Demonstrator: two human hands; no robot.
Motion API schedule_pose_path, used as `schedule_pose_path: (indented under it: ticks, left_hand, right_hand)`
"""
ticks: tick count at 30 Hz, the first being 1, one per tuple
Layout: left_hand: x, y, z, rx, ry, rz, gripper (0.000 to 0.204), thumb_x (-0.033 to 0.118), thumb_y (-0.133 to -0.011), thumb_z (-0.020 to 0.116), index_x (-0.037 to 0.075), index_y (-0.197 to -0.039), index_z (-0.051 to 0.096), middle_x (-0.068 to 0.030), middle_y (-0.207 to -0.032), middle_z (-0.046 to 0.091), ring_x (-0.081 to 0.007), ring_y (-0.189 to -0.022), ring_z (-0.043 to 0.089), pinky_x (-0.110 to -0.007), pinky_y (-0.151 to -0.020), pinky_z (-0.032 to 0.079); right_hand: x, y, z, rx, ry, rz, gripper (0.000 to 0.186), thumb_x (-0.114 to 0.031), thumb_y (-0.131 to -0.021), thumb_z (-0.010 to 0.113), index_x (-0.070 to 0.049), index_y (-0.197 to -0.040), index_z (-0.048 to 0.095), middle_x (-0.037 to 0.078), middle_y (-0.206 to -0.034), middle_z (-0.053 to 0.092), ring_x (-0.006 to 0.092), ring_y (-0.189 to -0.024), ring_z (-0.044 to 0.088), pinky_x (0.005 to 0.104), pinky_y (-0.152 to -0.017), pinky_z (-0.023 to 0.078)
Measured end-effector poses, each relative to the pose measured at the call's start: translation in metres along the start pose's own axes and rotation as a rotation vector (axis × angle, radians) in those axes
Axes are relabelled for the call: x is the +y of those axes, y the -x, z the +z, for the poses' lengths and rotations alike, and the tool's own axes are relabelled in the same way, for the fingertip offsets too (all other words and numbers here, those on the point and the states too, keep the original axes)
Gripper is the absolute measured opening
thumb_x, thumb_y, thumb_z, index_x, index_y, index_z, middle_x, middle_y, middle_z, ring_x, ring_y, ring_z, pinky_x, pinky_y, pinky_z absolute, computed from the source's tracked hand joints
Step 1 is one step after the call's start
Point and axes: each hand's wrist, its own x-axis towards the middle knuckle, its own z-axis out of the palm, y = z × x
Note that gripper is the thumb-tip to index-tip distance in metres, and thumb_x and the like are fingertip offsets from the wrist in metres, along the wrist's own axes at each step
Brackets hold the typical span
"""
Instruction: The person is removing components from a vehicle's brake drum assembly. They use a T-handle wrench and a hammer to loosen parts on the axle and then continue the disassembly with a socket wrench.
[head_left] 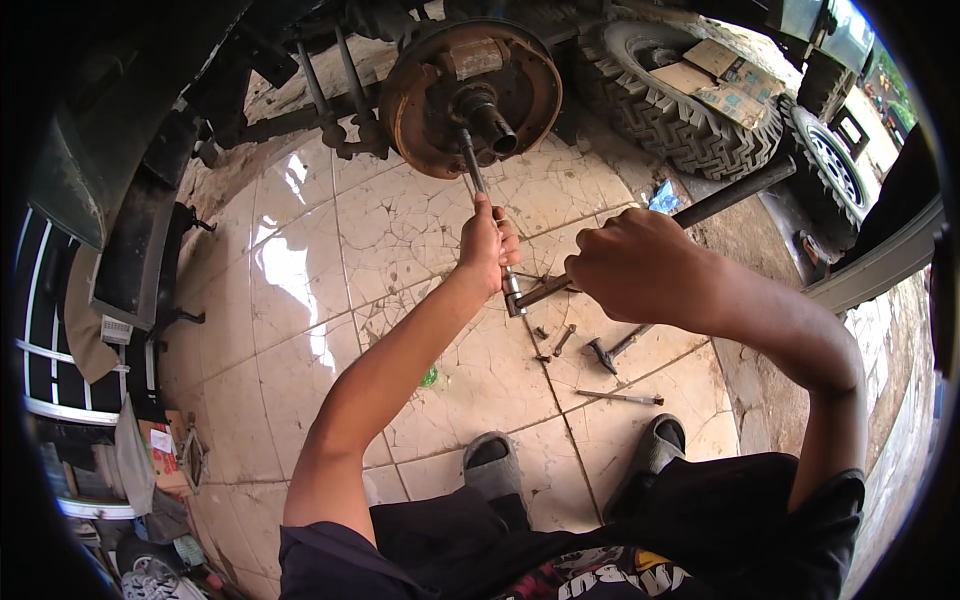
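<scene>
My left hand [488, 245] is closed around a long socket extension bar [472, 165]. Its far end meets the rusty brake assembly [410, 110], just below the protruding axle spindle [490, 120]. At the near end, a socket-type head [514, 300] joins the extension to a crosswise handle. My right hand [640, 265] is clenched in a fist around that handle, a dark metal pipe [740, 190] that sticks out beyond it to the upper right. The part of the pipe inside my fist is hidden.
On the tiled floor lie a hammer [605, 355], a bolt [565, 338] and a thin rod-like tool [620, 398], right of centre. A large tyre [680, 120] with cardboard [720, 80] on it lies at the far right. My slippered feet [490, 460] are close by.
</scene>
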Motion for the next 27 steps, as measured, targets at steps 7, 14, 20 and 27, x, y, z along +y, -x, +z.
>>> schedule_pose_path:
  ticks: [7, 14, 20, 27]
  left_hand:
    - [0.002, -0.007, 0.009, -0.029, 0.148, -0.021, 0.040, 0.052, -0.095, 0.030, 0.015, -0.079, 0.037, 0.0051, -0.051, 0.026, -0.0065, -0.037, 0.020, -0.022, -0.034, 0.016]
    - [0.003, -0.001, 0.013, -0.041, 0.129, -0.043, 0.042, 0.053, -0.095, 0.029, 0.016, -0.078, 0.039, 0.0058, -0.050, 0.025, -0.0065, -0.037, 0.019, -0.021, -0.034, 0.015]
    - [0.003, 0.000, 0.014, -0.052, 0.147, -0.044, 0.042, 0.052, -0.096, 0.030, 0.015, -0.077, 0.039, 0.0060, -0.051, 0.026, -0.0059, -0.037, 0.019, -0.021, -0.035, 0.015]
    - [0.005, 0.001, 0.013, -0.054, 0.156, -0.044, 0.041, 0.051, -0.096, 0.030, 0.015, -0.077, 0.039, 0.0062, -0.050, 0.025, -0.0057, -0.037, 0.019, -0.021, -0.034, 0.015]
  right_hand:
    - [-0.013, -0.030, 0.047, 0.233, 0.204, -0.112, 0.009, -0.014, -0.071, 0.062, -0.008, -0.064, 0.062, 0.003, -0.067, 0.060, 0.0174, -0.071, 0.063, 0.0282, -0.065, 0.048]
    - [-0.013, -0.021, 0.048, 0.313, 0.220, -0.020, 0.004, -0.012, -0.070, 0.061, -0.008, -0.070, 0.063, 0.004, -0.073, 0.061, 0.0171, -0.073, 0.062, 0.0293, -0.075, 0.046]
    - [0.010, 0.013, 0.017, 0.518, 0.290, 0.122, 0.014, -0.024, -0.076, 0.065, -0.011, -0.071, 0.066, 0.003, -0.074, 0.061, 0.0169, -0.085, 0.057, 0.0315, -0.084, 0.039]
    - [0.041, 0.043, -0.025, 0.561, -0.334, 0.286, 0.029, -0.032, -0.076, 0.072, -0.005, -0.072, 0.064, 0.001, -0.063, 0.060, 0.0126, -0.059, 0.055, 0.0264, -0.059, 0.044]
